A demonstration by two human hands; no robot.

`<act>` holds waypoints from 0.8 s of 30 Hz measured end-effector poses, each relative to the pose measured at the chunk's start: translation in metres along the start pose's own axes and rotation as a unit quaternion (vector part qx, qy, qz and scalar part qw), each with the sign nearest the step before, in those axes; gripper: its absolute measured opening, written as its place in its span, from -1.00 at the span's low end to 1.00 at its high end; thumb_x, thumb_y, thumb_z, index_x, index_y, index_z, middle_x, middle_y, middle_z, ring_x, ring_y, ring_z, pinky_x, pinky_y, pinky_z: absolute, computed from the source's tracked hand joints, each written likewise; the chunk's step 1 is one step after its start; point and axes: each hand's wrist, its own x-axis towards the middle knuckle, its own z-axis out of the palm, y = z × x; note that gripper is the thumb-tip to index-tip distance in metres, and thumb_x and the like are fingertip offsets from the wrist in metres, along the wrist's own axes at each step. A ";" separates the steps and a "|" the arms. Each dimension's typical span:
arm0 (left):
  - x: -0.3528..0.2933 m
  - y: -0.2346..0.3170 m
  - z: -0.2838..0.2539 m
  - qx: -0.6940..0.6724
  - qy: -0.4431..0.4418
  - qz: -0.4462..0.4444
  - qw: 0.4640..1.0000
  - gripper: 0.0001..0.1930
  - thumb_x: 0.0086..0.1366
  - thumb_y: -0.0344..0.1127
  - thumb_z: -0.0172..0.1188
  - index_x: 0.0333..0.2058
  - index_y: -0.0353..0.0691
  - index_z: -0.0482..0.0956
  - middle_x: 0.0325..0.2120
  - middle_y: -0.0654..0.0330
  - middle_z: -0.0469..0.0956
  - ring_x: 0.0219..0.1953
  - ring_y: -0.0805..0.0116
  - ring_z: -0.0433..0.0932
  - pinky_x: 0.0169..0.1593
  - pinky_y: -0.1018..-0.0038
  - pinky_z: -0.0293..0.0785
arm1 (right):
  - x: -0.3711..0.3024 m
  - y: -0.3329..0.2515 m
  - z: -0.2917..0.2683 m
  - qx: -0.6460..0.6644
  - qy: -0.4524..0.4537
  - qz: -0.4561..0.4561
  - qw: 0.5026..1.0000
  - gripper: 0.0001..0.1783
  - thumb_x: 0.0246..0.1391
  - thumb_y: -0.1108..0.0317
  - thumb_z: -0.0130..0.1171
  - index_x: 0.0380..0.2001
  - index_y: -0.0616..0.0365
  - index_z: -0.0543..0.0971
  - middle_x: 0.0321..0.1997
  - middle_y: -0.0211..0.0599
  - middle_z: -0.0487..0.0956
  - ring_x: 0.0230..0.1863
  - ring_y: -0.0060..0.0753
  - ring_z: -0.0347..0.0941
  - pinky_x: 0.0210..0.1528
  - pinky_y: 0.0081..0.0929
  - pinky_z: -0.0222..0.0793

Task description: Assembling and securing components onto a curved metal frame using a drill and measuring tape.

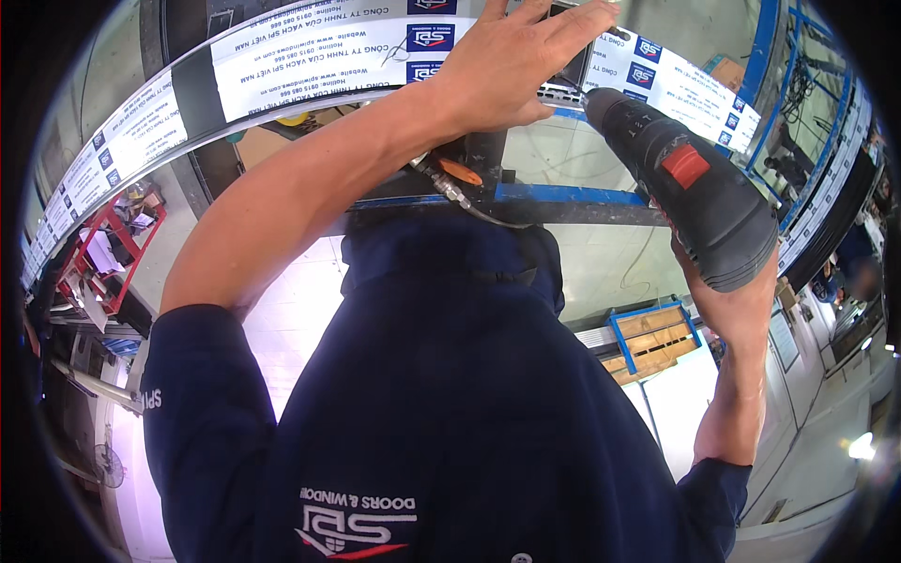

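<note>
My right hand (737, 300) is wrapped round the handle of a black power drill (699, 178) with a red switch on top. The drill points up and to the left, and its tip (586, 98) meets or nearly meets the near edge of a long profile (310, 52) wrapped in white and blue printed film. My left hand (507, 66) lies across this profile, thumb on the near side and fingers toward the far side, gripping it beside the drill tip. A dark section (572, 68) shows between thumb and forefinger. Some fingertips run out of the picture at the top.
A blue-edged metal frame (572, 194) runs under the profile, close to my waist. An orange-handled tool (460, 172) and an air hose fitting (446, 185) lie there. A red rack (113, 253) stands at left, a wooden pallet (657, 338) with blue edging at right.
</note>
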 end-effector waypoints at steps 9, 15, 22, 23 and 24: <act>-0.002 0.001 0.010 0.002 0.029 0.013 0.999 0.17 -0.10 -0.24 0.63 0.44 -0.30 0.09 0.43 -0.11 0.22 0.54 -0.27 0.00 0.55 -0.15 -0.22 | 0.012 -0.020 0.004 0.057 0.125 0.010 0.991 -0.43 -0.12 0.44 0.47 0.02 0.33 0.57 -0.08 -0.05 0.69 -0.01 -0.08 0.66 0.15 -0.25 0.50; 0.003 0.015 0.008 0.012 0.020 -0.009 1.000 0.25 -0.18 -0.33 0.63 0.47 -0.27 0.02 0.36 -0.17 0.32 0.53 -0.32 0.04 0.54 -0.12 -0.20 | 0.012 -0.016 0.000 0.038 0.164 -0.046 0.985 -0.53 -0.10 0.36 0.47 -0.07 0.27 0.62 -0.05 -0.02 0.70 -0.11 -0.09 0.66 0.03 -0.27 0.53; -0.004 0.011 0.010 0.027 0.044 0.005 0.999 0.27 -0.18 -0.30 0.65 0.48 -0.24 0.04 0.40 -0.14 0.27 0.54 -0.29 0.01 0.54 -0.10 -0.19 | 0.014 -0.064 -0.021 -0.023 0.085 0.130 0.988 -0.39 -0.04 0.38 0.37 0.16 0.11 0.52 0.10 0.07 0.62 -0.03 -0.08 0.61 0.10 -0.12 0.52; -0.003 0.012 0.008 0.035 0.051 0.007 0.998 0.27 -0.18 -0.30 0.65 0.48 -0.24 0.04 0.40 -0.14 0.27 0.54 -0.29 0.01 0.54 -0.10 -0.19 | 0.012 -0.052 -0.015 -0.003 0.100 0.083 0.991 -0.42 -0.03 0.35 0.40 0.13 0.14 0.55 0.04 0.00 0.65 -0.05 -0.14 0.62 0.08 -0.19 0.51; -0.005 0.009 0.009 0.034 0.057 0.019 0.998 0.27 -0.18 -0.28 0.65 0.48 -0.26 0.03 0.40 -0.14 0.27 0.54 -0.28 0.02 0.54 -0.10 -0.18 | 0.010 -0.040 -0.009 0.017 0.115 0.036 0.993 -0.44 -0.02 0.32 0.43 0.09 0.17 0.57 -0.02 -0.07 0.67 -0.06 -0.19 0.63 0.07 -0.26 0.50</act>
